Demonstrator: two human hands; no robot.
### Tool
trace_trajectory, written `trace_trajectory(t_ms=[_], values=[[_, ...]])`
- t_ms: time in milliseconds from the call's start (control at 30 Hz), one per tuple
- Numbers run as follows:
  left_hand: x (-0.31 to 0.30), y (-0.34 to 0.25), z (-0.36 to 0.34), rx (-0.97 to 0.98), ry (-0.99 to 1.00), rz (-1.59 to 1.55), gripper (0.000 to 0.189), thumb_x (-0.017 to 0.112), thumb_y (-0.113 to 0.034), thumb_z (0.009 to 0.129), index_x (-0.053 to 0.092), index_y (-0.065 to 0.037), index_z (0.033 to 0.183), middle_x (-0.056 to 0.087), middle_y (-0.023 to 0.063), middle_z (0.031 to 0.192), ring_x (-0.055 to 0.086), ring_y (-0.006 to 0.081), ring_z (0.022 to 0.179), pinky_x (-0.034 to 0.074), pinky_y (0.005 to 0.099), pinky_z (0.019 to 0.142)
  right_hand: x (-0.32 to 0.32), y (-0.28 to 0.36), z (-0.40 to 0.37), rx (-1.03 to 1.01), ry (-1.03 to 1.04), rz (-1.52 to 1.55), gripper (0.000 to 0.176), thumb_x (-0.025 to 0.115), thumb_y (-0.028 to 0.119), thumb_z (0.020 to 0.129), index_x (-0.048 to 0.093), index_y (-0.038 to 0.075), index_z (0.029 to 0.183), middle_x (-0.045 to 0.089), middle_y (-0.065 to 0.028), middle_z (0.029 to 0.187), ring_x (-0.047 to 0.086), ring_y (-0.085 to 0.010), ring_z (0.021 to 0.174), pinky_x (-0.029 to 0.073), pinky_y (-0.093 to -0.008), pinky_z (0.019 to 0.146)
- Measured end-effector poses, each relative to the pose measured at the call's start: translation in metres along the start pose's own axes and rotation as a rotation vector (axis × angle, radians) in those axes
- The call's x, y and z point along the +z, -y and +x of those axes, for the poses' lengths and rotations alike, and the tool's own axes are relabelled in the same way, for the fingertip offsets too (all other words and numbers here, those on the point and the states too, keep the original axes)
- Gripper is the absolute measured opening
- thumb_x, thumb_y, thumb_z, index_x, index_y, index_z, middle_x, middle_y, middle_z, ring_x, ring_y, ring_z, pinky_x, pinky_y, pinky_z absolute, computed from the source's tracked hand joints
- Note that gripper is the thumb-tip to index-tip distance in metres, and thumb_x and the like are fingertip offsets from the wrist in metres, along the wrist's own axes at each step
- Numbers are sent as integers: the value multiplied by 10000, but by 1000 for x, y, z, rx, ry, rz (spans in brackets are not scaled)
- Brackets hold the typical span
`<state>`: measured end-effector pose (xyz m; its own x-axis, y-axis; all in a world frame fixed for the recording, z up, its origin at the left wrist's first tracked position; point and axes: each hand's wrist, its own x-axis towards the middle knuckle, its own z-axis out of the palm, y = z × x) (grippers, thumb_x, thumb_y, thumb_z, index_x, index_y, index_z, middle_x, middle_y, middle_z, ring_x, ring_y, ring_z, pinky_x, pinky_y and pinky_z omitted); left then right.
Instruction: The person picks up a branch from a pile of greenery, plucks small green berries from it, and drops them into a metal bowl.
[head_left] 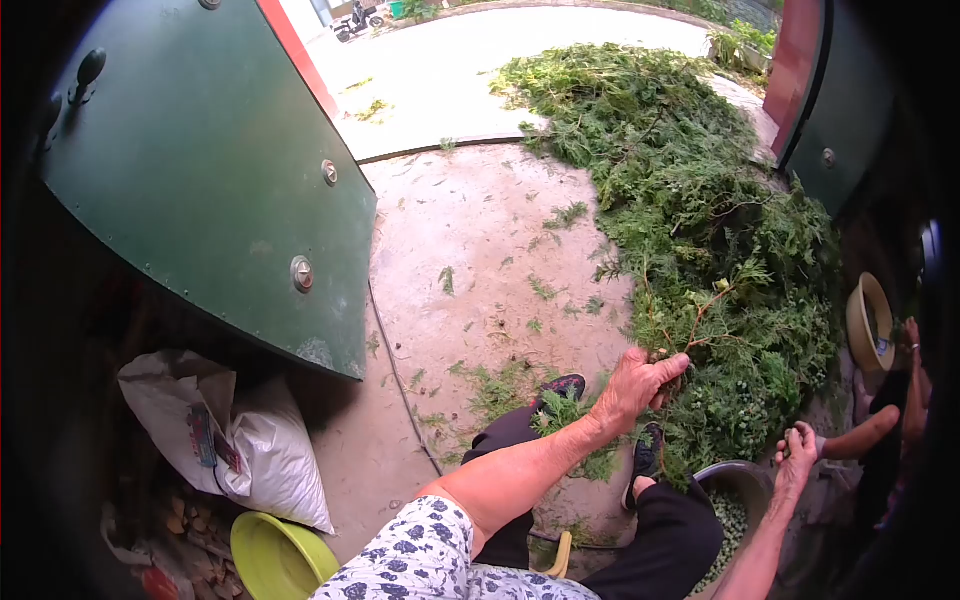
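My left hand reaches forward and grips a thin twig of the green cypress-like branches, which lie in a big pile on the concrete floor. My right hand hovers with curled fingers over a metal bowl holding small green berries; nothing is visible in its fist. My legs in black trousers and black shoes stretch out below the left arm.
A green metal door stands open on the left, with white sacks and a yellow-green basin beneath it. Another person's forearm and a straw hat are at the right edge. Loose sprigs litter the floor.
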<state>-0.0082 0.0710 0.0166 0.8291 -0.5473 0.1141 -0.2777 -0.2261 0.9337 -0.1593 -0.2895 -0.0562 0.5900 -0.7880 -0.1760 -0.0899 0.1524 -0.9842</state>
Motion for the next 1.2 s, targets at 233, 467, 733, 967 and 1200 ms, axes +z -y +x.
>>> trace_trajectory(t_ms=[233,467,733,967,1200], values=[[10,8,15,-260,-193,-610,383,601,-344,839,568,-22,632,527,11,485,455,70,432,355,253,428,-101,-78,-69,-145,432,-1224,402,618,191,731,585,36,1101,632,-137,960,613,-266,856,490,-349,762],[17,19,21,-213,-114,-275,391,627,-356,816,628,-2,650,582,39,508,514,86,463,421,285,474,-76,-44,-70,-119,412,-1387,270,618,141,704,644,12,940,624,-189,921,584,-319,936,446,-380,847],[28,15,23,-155,-66,-227,374,640,-351,804,639,8,699,599,66,547,529,111,491,429,307,490,166,82,-122,-325,555,-384,227,560,176,867,632,-10,975,600,-38,905,509,-98,856,390,-251,800],[22,20,20,-216,131,-86,207,625,-227,838,607,-24,799,588,11,639,487,73,594,405,246,541,220,84,-127,-830,214,-257,131,581,69,844,613,-1,950,585,-49,758,539,-78,608,438,-218,532],[27,27,23,-154,98,91,163,568,-175,846,588,-22,791,583,21,612,546,101,557,449,276,517,213,80,-114,-203,679,-92,182,570,71,855,592,-3,1020,583,8,673,522,-29,529,347,-161,439]])
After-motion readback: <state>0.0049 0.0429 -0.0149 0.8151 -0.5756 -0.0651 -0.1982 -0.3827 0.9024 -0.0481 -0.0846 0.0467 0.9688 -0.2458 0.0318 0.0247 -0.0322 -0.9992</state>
